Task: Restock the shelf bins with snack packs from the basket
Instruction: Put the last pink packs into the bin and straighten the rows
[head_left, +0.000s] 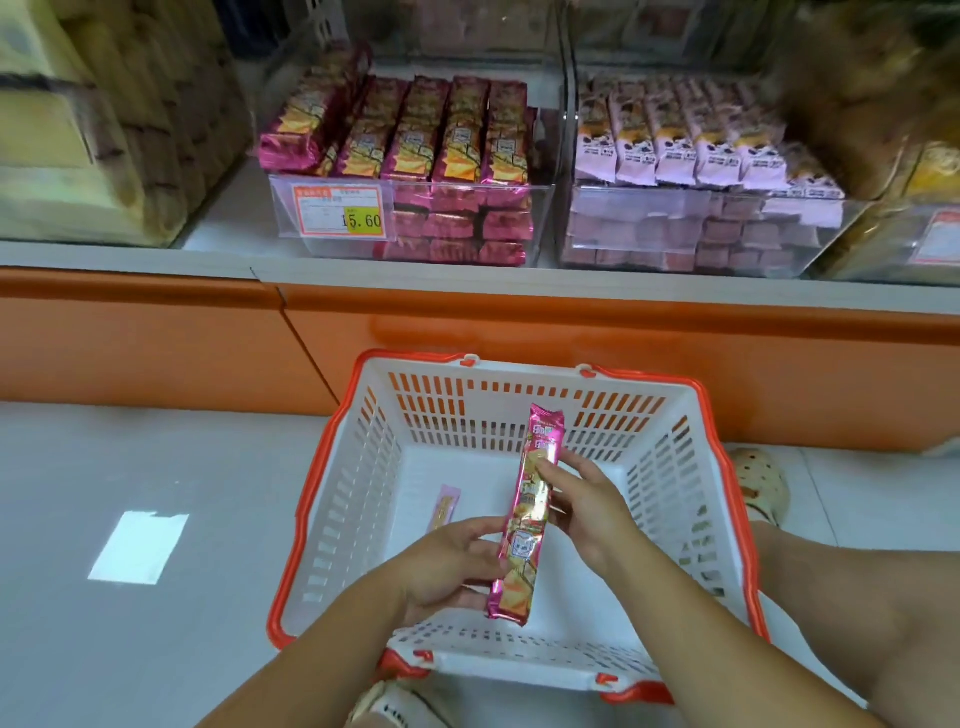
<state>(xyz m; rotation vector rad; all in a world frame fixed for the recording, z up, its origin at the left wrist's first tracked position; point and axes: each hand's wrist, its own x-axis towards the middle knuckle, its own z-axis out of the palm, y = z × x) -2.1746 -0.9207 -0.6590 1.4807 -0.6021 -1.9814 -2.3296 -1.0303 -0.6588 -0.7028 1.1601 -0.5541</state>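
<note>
Pale floor tiles (156, 467) run up to an orange shelf base (519, 332), and above the white-and-orange basket (332, 499) standing on them a long magenta snack pack (524, 525) is held in the air, nearly upright. The left hand (447, 561) grips its lower part, fingers curled round the wrapper; the right hand (587, 509) pinches it higher up between thumb and fingertips. The likeliest trouble lies at the matching clear bin (467, 183): it is already heaped above its rim, with the left-most packs leaning, so one more laid on top could slide off or tip the row. The glossy film may also slip when one hand lets go. A neighbouring bin (649, 228) of pale pink packs sits just beside the first, so a careless reach could land in the wrong one. A thin pale pack (444, 506) lies on the basket floor near the left wall and is easy to overlook. Both bins stand on a white shelf ledge (208, 260), and the magenta one carries a price label (340, 212). A bright patch of light (139, 548) lies on the tiles to the left, and a sandalled foot (761, 486) rests beside the basket's right wall.
</note>
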